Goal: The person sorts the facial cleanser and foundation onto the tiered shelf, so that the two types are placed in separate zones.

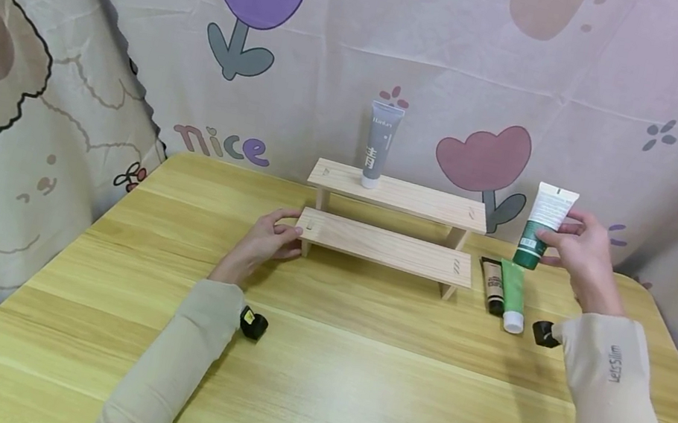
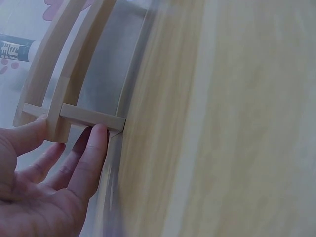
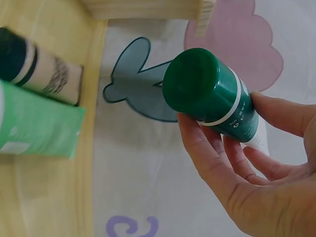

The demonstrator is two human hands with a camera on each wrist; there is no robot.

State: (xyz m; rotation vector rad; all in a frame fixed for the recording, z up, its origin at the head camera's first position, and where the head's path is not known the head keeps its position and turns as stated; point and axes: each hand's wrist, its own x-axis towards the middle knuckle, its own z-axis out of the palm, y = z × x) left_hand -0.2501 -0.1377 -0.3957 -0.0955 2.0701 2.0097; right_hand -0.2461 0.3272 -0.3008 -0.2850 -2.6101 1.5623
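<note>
My right hand [image 1: 585,259] holds a white and green squeeze tube [image 1: 546,225] above the table, cap down. The right wrist view shows its dark green cap [image 3: 191,81] and the thumb and fingers gripping the tube from both sides. At the left end of a two-tier wooden shelf [image 1: 383,246], my left hand [image 1: 261,243] grips the lower tier, thumb at the board's end and fingertips against the leg [image 2: 91,117]. A grey tube [image 1: 380,145] stands upright on its white cap on the upper tier, towards the left.
To the right of the shelf, a beige tube with a black cap [image 1: 493,288] and a light green tube with a white cap [image 1: 512,299] lie side by side on the wooden table [image 1: 349,387]. A printed curtain [image 1: 370,35] hangs behind the table's back edge.
</note>
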